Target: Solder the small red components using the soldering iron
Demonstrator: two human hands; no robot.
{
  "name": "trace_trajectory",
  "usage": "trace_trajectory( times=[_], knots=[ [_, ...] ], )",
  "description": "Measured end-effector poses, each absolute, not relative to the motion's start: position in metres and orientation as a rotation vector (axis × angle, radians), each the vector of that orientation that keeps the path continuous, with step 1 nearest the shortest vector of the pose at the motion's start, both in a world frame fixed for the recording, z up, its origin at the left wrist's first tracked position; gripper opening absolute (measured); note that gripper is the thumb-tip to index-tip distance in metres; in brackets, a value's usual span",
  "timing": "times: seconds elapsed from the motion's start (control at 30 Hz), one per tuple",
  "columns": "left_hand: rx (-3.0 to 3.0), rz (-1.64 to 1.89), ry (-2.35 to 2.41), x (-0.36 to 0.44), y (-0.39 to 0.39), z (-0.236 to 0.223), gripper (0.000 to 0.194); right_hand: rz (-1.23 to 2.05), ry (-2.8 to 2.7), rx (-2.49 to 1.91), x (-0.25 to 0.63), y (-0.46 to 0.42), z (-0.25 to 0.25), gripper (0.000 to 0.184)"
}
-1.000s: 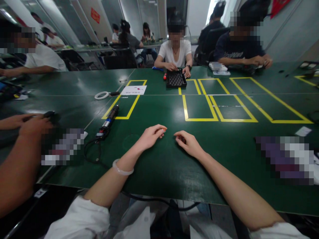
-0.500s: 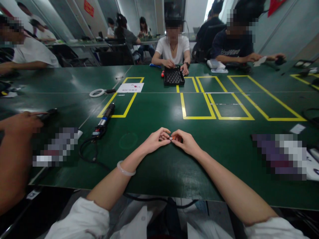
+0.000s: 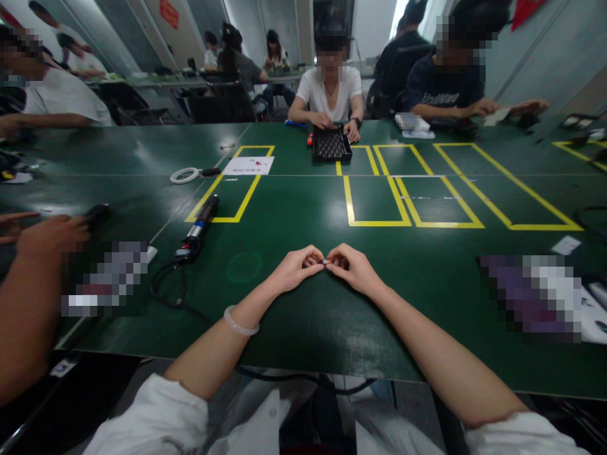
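Observation:
My left hand (image 3: pixel 301 268) and my right hand (image 3: pixel 349 268) meet fingertip to fingertip above the green table (image 3: pixel 303 335). Pinched between them is a small orange and silver piece (image 3: pixel 327 261), too small for its kind to be told. Fingers of both hands curl round it and cover most of it. A pale bracelet (image 3: pixel 241 322) circles my left wrist. To the left of my hands lies a black and silver cylindrical tool (image 3: pixel 199 222) with a blue band and a black cable (image 3: pixel 159 294).
Yellow tape outlines (image 3: pixel 377 224) mark the table ahead. A white sheet (image 3: pixel 248 165) and a white ring (image 3: pixel 184 175) lie further left. Across the table a co-worker handles a black tray (image 3: pixel 331 145). Another person's arm (image 3: pixel 33 303) reaches in at left. Blurred-out items (image 3: pixel 531 294) lie right.
My hands were apart one second ago; they came together, and the small orange and silver piece shows between their fingertips. Since half a second ago they have hardly moved.

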State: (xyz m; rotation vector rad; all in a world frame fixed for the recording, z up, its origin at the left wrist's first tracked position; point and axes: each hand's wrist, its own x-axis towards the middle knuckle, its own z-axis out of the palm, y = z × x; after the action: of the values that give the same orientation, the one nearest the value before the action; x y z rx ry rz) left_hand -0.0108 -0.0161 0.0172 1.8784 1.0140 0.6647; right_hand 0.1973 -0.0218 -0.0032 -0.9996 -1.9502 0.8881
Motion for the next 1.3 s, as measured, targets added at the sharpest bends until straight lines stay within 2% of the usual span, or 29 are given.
trace_trajectory(
  times=[0.27, 0.47, 0.77, 0.93, 1.03, 1.2, 1.3],
  knots=[
    [2.025, 0.72, 1.044, -0.005, -0.023, 0.023, 0.027, 1.276, -1.643, -1.012, 0.195, -0.018, -0.008, 0.028],
    [2.185, 0.711, 1.065, -0.005, -0.026, 0.021, 0.02, 1.453, -1.555, -0.961, 0.193, -0.018, -0.007, 0.036],
    [2.144, 0.718, 1.114, -0.009, -0.021, 0.019, 0.024, 1.182, -1.705, -0.978, 0.192, -0.022, -0.006, 0.028],
    [2.178, 0.635, 1.117, -0.01, -0.02, 0.02, 0.023, 1.024, -1.872, -0.994, 0.195, -0.02, -0.01, 0.015],
    [2.197, 0.628, 1.145, -0.016, -0.018, 0.029, 0.031, 1.011, -1.877, -1.004, 0.196, -0.02, -0.009, 0.014],
    [2.251, 0.741, 1.539, -0.069, -0.009, 0.051, 0.046, 1.019, -1.842, -1.047, 0.196, -0.02, -0.004, 0.013],
    [2.306, 0.657, 1.884, -0.126, -0.005, 0.055, 0.052, 1.015, -1.859, -1.044, 0.196, -0.021, -0.003, 0.013]
  ],
)
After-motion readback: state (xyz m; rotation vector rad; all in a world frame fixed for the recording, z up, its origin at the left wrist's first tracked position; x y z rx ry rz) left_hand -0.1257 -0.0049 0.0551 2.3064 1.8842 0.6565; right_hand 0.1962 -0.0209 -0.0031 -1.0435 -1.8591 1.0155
